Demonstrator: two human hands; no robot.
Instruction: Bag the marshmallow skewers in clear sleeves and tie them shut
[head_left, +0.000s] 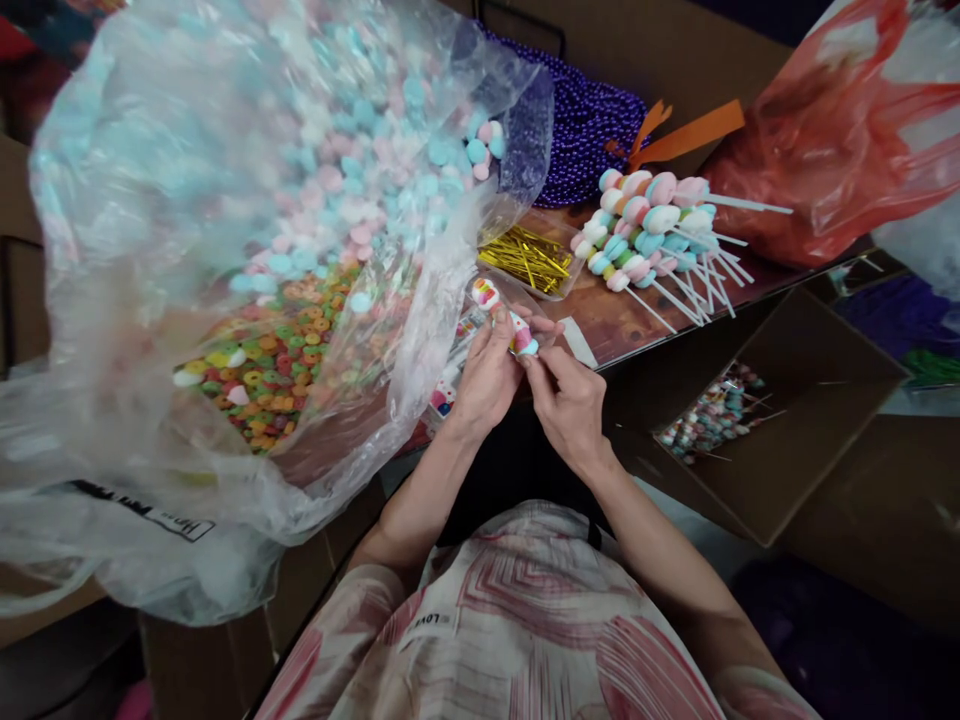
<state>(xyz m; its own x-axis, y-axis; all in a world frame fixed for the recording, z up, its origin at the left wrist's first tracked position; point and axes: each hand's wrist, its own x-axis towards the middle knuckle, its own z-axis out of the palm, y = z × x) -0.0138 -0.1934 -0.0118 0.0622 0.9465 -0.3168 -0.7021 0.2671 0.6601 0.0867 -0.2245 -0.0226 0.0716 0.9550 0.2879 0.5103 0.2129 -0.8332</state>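
Note:
Between my hands is a candy skewer point(487, 294) in white, pink and yellow, in what looks like a clear wrapper with coloured dots. My left hand point(489, 378) is closed around it, thumb on top. At the wrapper's near end, the fingers of my right hand point(568, 402) pinch together; whether a tie is between them is too small to tell. Just beyond my hands, gold twist ties point(529, 256) lie in a clear tray. Unwrapped candy skewers point(649, 235) with white sticks are piled to the right on the table.
A large clear bag point(420, 340) of pastel candies and ring-shaped pieces point(289, 370) fills the left. Purple bead strings point(592, 125) and a red plastic bag point(810, 150) stand at the back. Below the table edge, a cardboard box point(810, 430) holds wrapped skewers point(709, 415).

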